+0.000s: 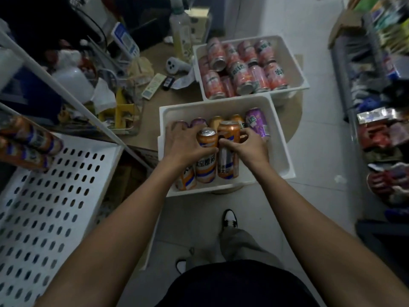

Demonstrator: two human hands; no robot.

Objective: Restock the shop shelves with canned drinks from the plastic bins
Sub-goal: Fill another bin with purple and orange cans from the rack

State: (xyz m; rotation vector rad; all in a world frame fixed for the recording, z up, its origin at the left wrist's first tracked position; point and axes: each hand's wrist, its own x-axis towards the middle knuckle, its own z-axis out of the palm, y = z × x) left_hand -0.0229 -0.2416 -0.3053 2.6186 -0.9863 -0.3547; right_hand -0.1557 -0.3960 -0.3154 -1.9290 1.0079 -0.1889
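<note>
The place is a small shop. On the left, a white perforated metal shelf [51, 196] carries drink cans [28, 138] lying side by side. Two white plastic bins [285, 156] hold many more cans of a few kinds. On the right, a rack [380, 134] is crowded with packaged goods in bright wrappers.

On the tan, round-edged bench [150, 120], two white plastic bins: near bin [281, 151], its right corner jutting past the edge, loaded with orange cans [228, 165] and purple cans [256, 121]; far bin [294, 63] just behind, full of pink cans [241, 80]. To their left on the bench, a remote control [152, 85], a barcode scanner [177, 64], an upright bottle [182, 38]. At left, a perforated white shelf [55, 207] bearing shelved cans [31, 138] on their sides at its far end.
</note>
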